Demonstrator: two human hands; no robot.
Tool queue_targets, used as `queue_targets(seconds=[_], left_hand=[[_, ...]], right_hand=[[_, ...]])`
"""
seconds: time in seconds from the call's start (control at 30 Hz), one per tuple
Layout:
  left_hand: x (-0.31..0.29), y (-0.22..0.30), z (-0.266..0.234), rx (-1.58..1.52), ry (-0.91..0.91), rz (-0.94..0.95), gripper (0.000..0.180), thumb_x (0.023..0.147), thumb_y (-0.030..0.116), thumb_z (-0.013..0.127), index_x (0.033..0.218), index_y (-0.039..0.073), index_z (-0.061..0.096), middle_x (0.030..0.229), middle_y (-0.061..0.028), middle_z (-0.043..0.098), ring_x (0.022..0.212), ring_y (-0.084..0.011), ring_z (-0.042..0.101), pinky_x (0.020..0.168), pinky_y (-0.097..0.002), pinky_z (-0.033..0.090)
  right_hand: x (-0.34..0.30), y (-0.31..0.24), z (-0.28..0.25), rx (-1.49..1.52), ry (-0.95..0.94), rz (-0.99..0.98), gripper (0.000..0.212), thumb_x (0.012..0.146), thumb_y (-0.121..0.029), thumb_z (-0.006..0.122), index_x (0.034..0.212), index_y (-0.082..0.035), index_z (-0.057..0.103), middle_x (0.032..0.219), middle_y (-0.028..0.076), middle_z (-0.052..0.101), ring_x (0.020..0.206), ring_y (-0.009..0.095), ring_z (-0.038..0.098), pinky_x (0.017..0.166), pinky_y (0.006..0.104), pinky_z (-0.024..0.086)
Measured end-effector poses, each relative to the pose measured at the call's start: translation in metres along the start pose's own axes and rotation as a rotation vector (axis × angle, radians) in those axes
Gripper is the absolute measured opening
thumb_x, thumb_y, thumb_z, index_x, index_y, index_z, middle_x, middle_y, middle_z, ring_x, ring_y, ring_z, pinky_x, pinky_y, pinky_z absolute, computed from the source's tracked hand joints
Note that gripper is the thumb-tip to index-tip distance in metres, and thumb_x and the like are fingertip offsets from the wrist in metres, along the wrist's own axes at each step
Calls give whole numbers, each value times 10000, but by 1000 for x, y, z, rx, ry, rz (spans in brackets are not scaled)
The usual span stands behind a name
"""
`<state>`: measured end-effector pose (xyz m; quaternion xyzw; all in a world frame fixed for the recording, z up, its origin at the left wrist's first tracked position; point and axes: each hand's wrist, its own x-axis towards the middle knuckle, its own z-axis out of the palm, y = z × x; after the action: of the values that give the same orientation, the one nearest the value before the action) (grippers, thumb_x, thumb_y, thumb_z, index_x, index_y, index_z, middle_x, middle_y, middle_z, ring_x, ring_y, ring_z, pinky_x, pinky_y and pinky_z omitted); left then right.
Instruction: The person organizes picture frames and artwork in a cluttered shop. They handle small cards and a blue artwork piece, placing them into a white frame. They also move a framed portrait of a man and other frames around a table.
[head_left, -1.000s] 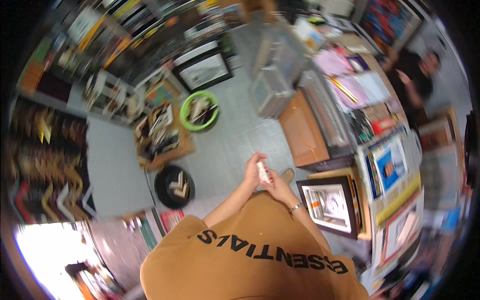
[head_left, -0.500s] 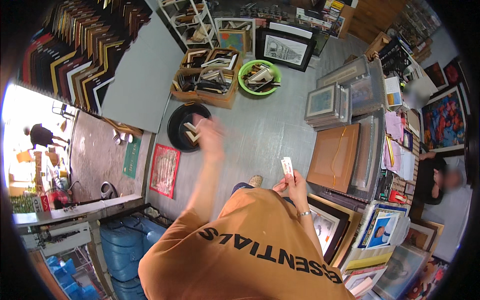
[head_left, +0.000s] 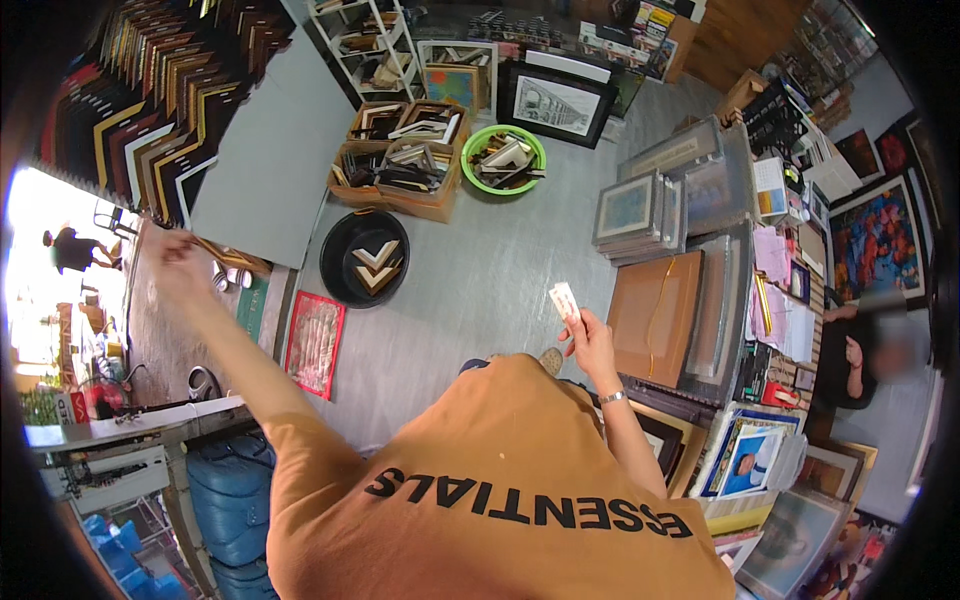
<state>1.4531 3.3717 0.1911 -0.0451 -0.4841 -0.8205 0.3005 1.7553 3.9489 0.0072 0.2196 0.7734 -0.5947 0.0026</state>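
Note:
My left hand (head_left: 178,262), smeared by motion, is stretched out to the far left, just below the hanging frame corner samples (head_left: 150,130). Its fingers are too blurred to read, and I cannot make out anything in them. My right hand (head_left: 590,338) is closed on a small white printed card (head_left: 564,301), held up in front of my body. On the floor between my arms stands a round black basin (head_left: 335,275). Two V-shaped frame corner samples (head_left: 377,266), pale and gold-toned, lie inside it.
A green basin (head_left: 540,160) and divided cardboard boxes (head_left: 440,205) hold more corner pieces. A red-edged mat (head_left: 315,345) lies at the left. Framed pictures (head_left: 625,215) and a brown backing board (head_left: 655,315) lean at the right. Another person (head_left: 845,355) sits at far right.
My left hand has swung from over the black basin to the far left, uncovering the corner samples there. My right hand still holds the card, and its fingers show more plainly.

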Motion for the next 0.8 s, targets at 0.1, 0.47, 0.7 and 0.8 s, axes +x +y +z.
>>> queue_targets(seconds=[0.1,0.47,0.7,0.8], left_hand=[[-114,-102,34,162,-140,-380,425,913,187,596,1279,-16,519,894,-64,624,756,-142,574,726,-293,486],[-387,-181,165,4,-943,-1186,335,905,169,721,1186,33,601,1077,-36,649,988,-127,610,890,-298,494],[-384,-208,170,-14,-971,-1298,262,926,147,690,1134,17,598,1035,-48,664,972,-141,629,900,-311,510],[-381,-212,185,-71,-849,-1352,312,978,199,617,1219,4,587,1119,-99,678,1008,-165,634,903,-317,506]], right_hand=[[1,-3,1,53,-39,-48,293,1028,-247,497,899,1,583,640,52,621,508,125,595,474,296,478],[-21,-26,39,148,-173,60,311,1060,-265,460,905,-11,551,656,48,615,560,108,597,530,259,488],[-11,-27,39,339,-160,200,312,1061,-261,455,906,-20,578,678,27,593,526,95,548,504,243,449],[14,-32,24,329,-263,195,303,1070,-248,426,937,-20,575,736,32,607,583,93,562,543,253,478]])
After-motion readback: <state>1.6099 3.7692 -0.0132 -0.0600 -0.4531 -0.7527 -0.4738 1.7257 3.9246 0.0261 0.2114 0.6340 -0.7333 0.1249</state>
